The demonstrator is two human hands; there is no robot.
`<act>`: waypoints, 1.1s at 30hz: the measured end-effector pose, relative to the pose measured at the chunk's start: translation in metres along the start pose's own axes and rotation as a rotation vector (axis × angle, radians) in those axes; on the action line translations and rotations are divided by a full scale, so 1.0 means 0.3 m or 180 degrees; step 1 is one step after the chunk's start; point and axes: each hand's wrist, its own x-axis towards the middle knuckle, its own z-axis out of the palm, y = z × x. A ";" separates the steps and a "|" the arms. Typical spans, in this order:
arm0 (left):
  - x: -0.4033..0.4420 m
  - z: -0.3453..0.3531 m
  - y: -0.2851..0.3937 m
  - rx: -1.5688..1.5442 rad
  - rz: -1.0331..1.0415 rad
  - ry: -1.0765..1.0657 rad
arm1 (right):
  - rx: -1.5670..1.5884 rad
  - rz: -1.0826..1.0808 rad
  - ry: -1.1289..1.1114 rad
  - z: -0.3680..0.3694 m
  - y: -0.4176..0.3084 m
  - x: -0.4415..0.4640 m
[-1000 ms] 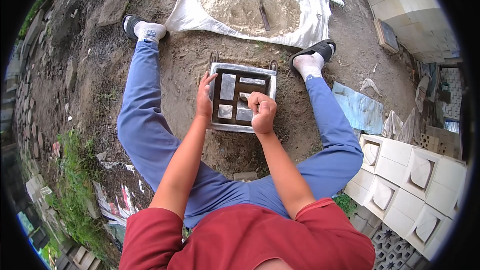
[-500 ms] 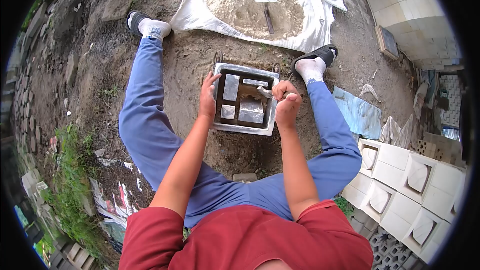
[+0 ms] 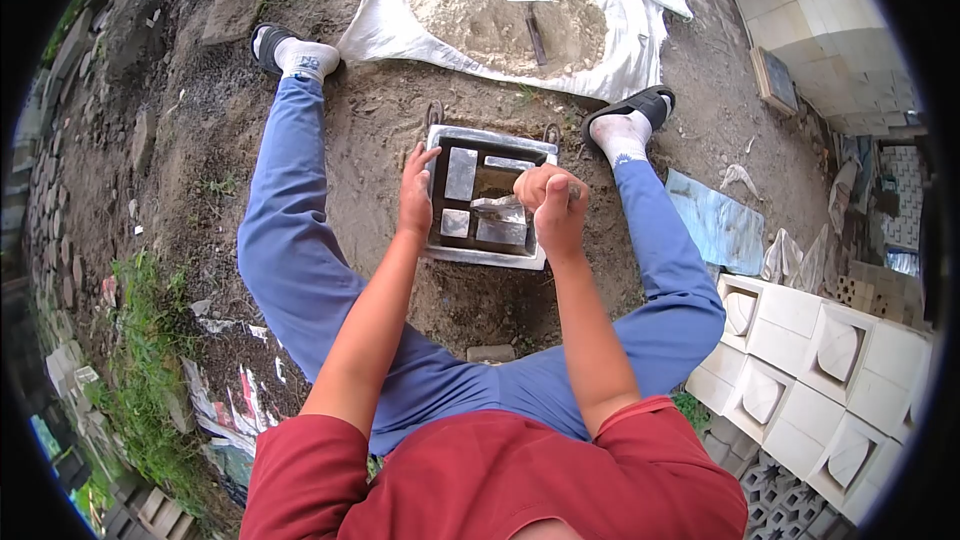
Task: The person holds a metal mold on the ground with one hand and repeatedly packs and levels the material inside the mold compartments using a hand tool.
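Observation:
A square metal mould point(image 3: 485, 258) with raised rectangular blocks inside sits on the soil between my legs. Flat along its left wall lies my left hand point(image 3: 416, 195), fingers stretched, with a fingertip over the rim. My right hand point(image 3: 553, 202) is closed around the handle of a small trowel point(image 3: 497, 205), above the mould's right side. The trowel's metal blade points left, over the blocks near the middle. Brown material shows in the gaps between blocks. My right fist covers part of the right rim.
Beyond the mould, a white sheet point(image 3: 385, 35) bears a heap of pale sand point(image 3: 460, 0) with a dark-handled tool point(image 3: 536, 38) on it. Stacked white blocks point(image 3: 790, 330) stand at the right, near a bluish sheet point(image 3: 715, 223). My feet flank the mould's far side.
My right hand has moved left and slightly nearer to me, carrying the trowel blade from the right inner wall to the mould's middle. The left hand stays against the left wall.

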 end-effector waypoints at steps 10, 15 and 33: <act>-0.001 0.003 0.022 0.0145 0.0047 -0.0018 | 0.0005 -0.0479 0.0107 -0.059 0.195 -0.023; 0.002 0.005 0.032 0.0202 0.0071 -0.0007 | -0.0607 -0.0342 -0.0470 -0.031 0.161 -0.085; 0.004 0.005 0.009 0.0344 0.0022 -0.0047 | -0.0081 0.0115 -0.1295 -0.070 0.049 0.106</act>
